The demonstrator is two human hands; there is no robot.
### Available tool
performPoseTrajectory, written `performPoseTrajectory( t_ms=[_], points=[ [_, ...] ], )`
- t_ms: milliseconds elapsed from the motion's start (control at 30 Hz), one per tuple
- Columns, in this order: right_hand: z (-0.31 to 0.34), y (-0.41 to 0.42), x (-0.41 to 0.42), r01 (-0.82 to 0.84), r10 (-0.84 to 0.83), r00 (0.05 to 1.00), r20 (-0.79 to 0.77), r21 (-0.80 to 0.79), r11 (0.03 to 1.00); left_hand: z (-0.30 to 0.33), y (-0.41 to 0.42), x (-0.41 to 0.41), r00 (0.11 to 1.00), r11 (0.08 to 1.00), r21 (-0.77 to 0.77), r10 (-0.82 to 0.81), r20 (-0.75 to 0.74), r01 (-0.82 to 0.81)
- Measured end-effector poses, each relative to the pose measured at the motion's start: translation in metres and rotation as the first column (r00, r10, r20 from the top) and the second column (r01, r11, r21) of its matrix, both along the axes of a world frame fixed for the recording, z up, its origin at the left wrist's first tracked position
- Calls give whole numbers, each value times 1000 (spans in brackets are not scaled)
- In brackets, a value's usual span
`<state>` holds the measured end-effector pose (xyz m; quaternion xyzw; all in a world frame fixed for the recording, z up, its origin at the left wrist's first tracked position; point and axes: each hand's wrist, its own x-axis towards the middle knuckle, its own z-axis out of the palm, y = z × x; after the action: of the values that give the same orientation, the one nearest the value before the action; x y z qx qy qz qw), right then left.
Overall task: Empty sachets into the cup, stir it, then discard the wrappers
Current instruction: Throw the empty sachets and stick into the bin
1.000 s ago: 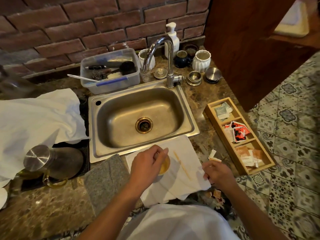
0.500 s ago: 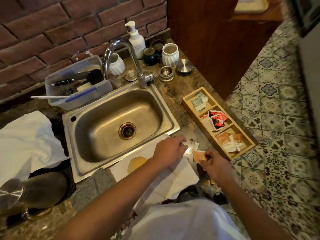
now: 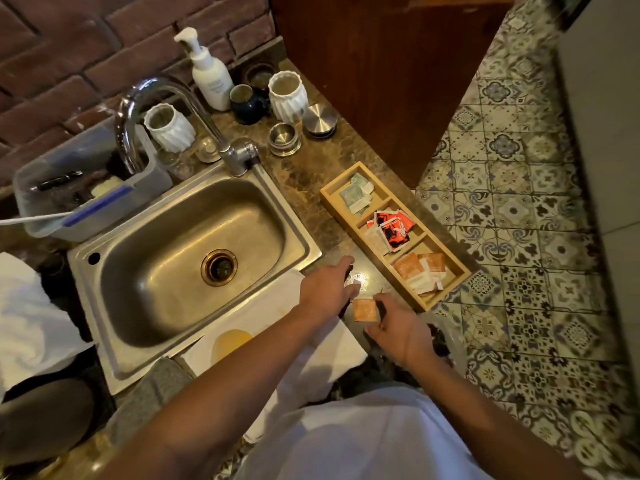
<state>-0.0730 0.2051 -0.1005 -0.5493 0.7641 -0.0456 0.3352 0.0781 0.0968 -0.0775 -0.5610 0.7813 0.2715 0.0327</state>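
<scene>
A cup of yellow liquid (image 3: 231,341) stands on a white cloth (image 3: 277,317) in front of the sink. My left hand (image 3: 327,292) reaches right of it, fingers spread, fingertips at crumpled silvery wrappers (image 3: 362,281) lying on the dark counter. My right hand (image 3: 398,329) is just below, pinching an orange sachet (image 3: 364,310) between thumb and fingers. A wooden tray (image 3: 343,217) to the right holds green, red and orange sachets in three compartments.
The steel sink (image 3: 156,258) with its faucet (image 3: 221,140) fills the middle. Behind stand a soap bottle (image 3: 211,77), white ribbed jars, a dark mug and metal lids. A plastic bin (image 3: 86,206) sits at left. The counter edge drops to tiled floor (image 3: 519,237) at right.
My left hand left the cup and moved right to the wrappers on the counter. My right hand picked up the orange sachet. The view swung right.
</scene>
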Motion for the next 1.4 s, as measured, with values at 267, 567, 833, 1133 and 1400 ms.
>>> performPoseTrajectory(
  t_ms=[267,567,833,1133,1400],
  points=[
    [-8,1,4,-16,15,999,-52,-21,1000,-14,1,-12,998,1000,5,7,65,-7],
    [-12,-6,10,-138,130,982,-138,-55,989,-30,14,-13,999,999,-46,5,40,-3],
    [-10,-7,7,-119,114,990,-85,-53,991,-36,12,-7,1000,996,-89,5,-6,-5],
    [-7,-6,7,-102,97,993,-74,-72,992,-35,13,-3,999,998,-46,39,-14,-39],
    [-3,-9,8,-100,99,993,-63,-18,995,-33,16,-6,998,999,-45,2,59,1]
  ],
)
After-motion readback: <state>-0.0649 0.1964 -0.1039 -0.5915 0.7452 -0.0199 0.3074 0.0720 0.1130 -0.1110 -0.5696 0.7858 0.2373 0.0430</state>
